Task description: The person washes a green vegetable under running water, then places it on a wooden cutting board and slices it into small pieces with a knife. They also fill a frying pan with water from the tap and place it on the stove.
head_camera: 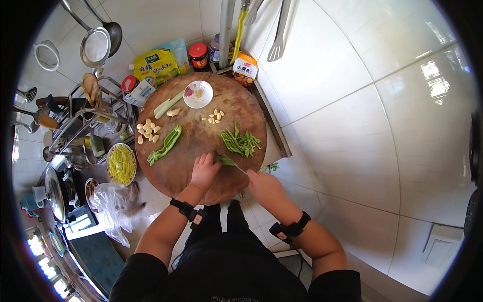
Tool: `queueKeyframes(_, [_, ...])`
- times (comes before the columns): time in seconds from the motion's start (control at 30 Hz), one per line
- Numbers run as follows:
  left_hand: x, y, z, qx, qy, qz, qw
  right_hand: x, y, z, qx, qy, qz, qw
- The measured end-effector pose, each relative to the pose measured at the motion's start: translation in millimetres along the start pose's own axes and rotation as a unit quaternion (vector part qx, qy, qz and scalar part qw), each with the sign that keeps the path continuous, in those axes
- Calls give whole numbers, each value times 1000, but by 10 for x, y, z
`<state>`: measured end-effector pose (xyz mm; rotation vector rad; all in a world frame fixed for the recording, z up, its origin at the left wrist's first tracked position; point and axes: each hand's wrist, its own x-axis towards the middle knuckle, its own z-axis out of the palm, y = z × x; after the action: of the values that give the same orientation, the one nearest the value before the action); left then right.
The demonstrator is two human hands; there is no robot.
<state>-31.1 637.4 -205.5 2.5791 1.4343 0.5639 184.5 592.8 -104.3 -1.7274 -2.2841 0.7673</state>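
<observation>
On a round wooden chopping block, my left hand presses a piece of green pepper against the wood. My right hand grips a knife, whose narrow-looking blade lies at the pepper; its handle is hidden in the fist. Above it is a pile of sliced green pepper. A larger pepper piece lies at the left, below peeled garlic cloves. Farther back are more garlic cloves, a piece of ginger, a length of scallion and a small white dish with seasonings.
Seasoning bags and jars stand behind the block. Left are a metal rack, a plate of yellow-green shreds, a clear plastic bag and a lidded pan. A tiled wall bounds the right; a slotted turner hangs there.
</observation>
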Motion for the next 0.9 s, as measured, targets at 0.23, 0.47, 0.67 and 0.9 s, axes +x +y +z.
queueKeyframes(0.23, [-8, 34, 93, -77, -35, -62, 994, -70, -61, 31, -71, -3, -12, 997])
queueKeyframes(0.47, [-26, 35, 109, -104, -27, -84, 991, -90, -99, -13, -86, -10, -18, 996])
queueKeyframes(0.67, [-5, 30, 110, -121, -23, -80, 989, -47, -48, 28, -85, -34, -11, 996])
queueKeyframes(0.9, [7, 20, 103, -130, -25, -89, 987, 65, 25, 197, -48, -31, -20, 998])
